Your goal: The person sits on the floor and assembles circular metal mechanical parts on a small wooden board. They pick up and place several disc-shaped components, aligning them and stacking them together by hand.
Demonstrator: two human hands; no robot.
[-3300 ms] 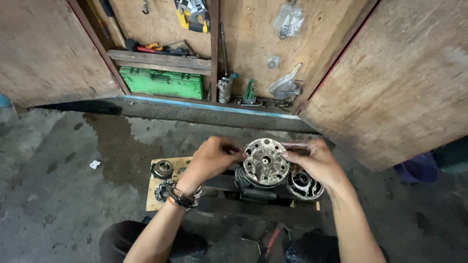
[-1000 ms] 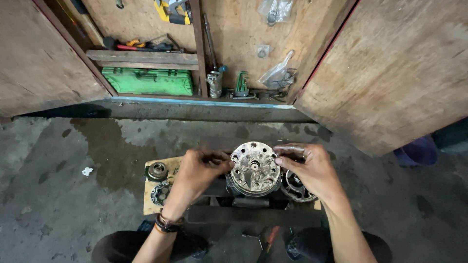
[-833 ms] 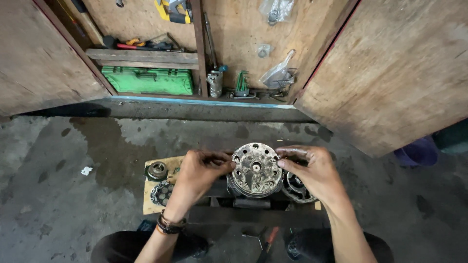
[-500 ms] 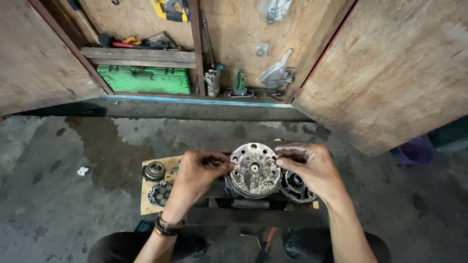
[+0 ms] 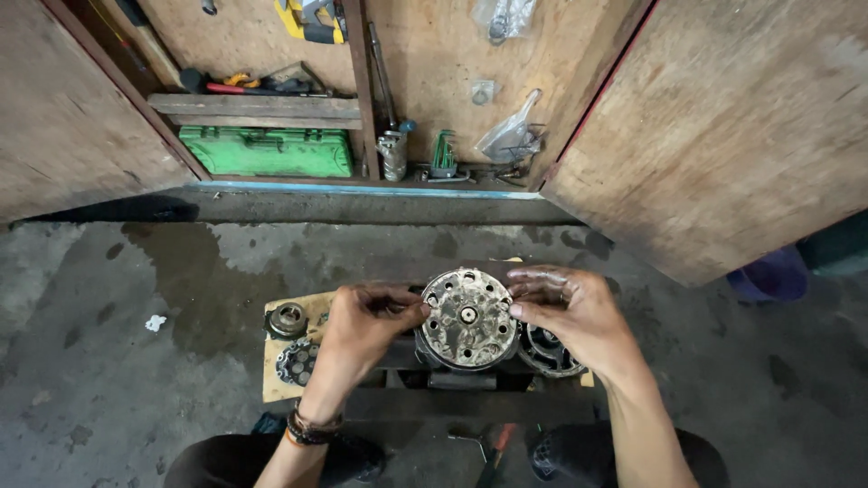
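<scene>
While the left hand (image 5: 366, 327) pinches the round metal plate's (image 5: 467, 317) rim, the right hand (image 5: 576, 312) grips opposite.

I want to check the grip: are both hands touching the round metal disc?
Yes, the left hand grips the left edge of the round metal disc and the right hand holds its right edge.

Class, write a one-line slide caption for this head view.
Both hands, left hand and right hand, grip the rim of a grimy round metal plate above a concrete floor.
</scene>
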